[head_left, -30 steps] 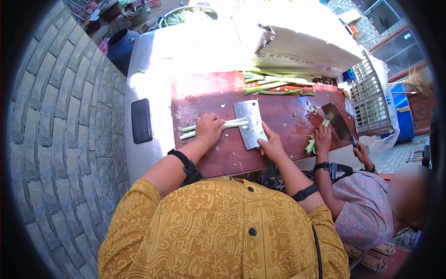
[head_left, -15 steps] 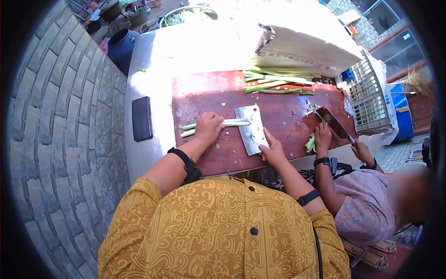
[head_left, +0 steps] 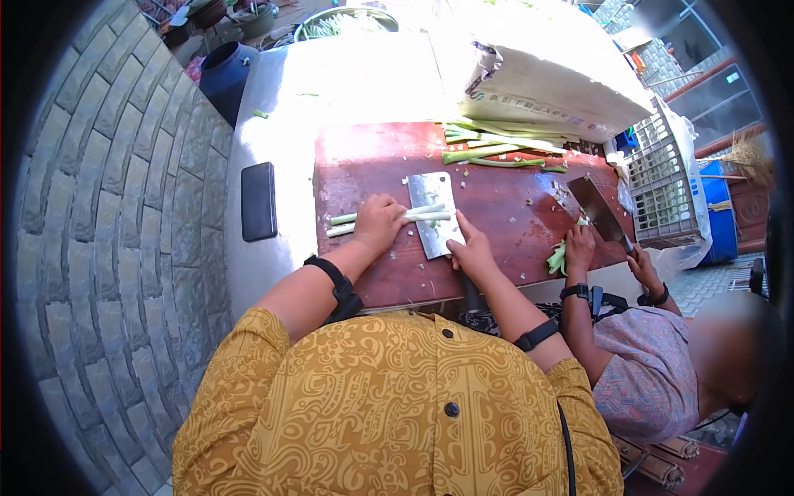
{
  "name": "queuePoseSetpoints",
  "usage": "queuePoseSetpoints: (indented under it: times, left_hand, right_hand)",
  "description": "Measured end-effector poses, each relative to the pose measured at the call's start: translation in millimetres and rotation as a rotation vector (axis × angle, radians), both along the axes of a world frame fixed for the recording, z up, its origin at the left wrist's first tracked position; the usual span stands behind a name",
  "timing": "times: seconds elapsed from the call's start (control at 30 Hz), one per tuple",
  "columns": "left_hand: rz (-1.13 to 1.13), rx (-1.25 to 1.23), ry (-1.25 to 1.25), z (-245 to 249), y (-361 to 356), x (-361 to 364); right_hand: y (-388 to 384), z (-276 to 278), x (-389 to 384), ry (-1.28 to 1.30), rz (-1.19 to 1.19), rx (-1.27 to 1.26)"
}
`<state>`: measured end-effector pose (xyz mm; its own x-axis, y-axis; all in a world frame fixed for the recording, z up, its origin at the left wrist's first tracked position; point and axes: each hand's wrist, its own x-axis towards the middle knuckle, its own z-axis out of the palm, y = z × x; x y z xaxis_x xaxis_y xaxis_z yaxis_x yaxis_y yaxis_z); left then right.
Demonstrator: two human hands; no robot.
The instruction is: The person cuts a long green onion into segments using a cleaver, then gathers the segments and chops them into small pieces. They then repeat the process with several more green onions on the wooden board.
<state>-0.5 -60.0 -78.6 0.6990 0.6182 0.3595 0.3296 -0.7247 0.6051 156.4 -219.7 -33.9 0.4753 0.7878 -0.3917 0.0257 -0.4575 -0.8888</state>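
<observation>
My left hand (head_left: pixel 380 225) is closed over a few scallions (head_left: pixel 341 231) lying across a dark red chopping board (head_left: pixel 372 273). Their pale ends stick out to the right, overlapping the cleaver (head_left: pixel 428 194). Small bits cling to its broad steel blade. My right hand (head_left: pixel 475 252) grips this cleaver where the blade meets the dark handle, with the handle pointing toward my body. More scallions (head_left: pixel 488 149) lie in a bunch at the back of the board.
On my right a co-worker's hands (head_left: pixel 579 248) hold leafy green pieces (head_left: pixel 558 259) and another cleaver (head_left: pixel 597 211). A black phone (head_left: pixel 259 201) lies left of the board. Behind stands a white carton (head_left: pixel 554 91); a plastic crate (head_left: pixel 657 178) is at the right.
My right hand and cleaver have shifted slightly up and left, and more of the handle shows. My left hand keeps its hold on the scallions. The camera view has shifted a little.
</observation>
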Motion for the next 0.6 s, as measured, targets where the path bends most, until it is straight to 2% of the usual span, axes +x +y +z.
queuePoseSetpoints:
  times: [0.23, 0.33, 0.43, 0.53, 0.6]
  left_hand:
    - [-0.124, 0.01, -0.016, 10.1, 8.6, -11.3]
    - [-0.055, 0.151, 0.069, 38.8, 14.9, -42.2]
    - [0.055, 0.141, 0.265, 47.9, 21.2, -84.3]
    - [0.06, -0.021, 0.3, 33.7, 25.1, -104.4]
    - [0.073, -0.036, 0.252, 25.2, 25.6, -102.0]
  right_hand:
    - [5.9, -3.3, -3.5, 0.001, -0.019, -0.012]
    - [5.1, -2.9, -3.4, -0.025, -0.003, -0.015]
    - [5.4, -6.0, -0.5, -0.03, -0.007, 0.013]
    - [6.7, -3.0, -3.2, -0.012, -0.021, -0.003]
    - [6.2, -3.7, -2.0, -0.01, -0.02, -0.035]
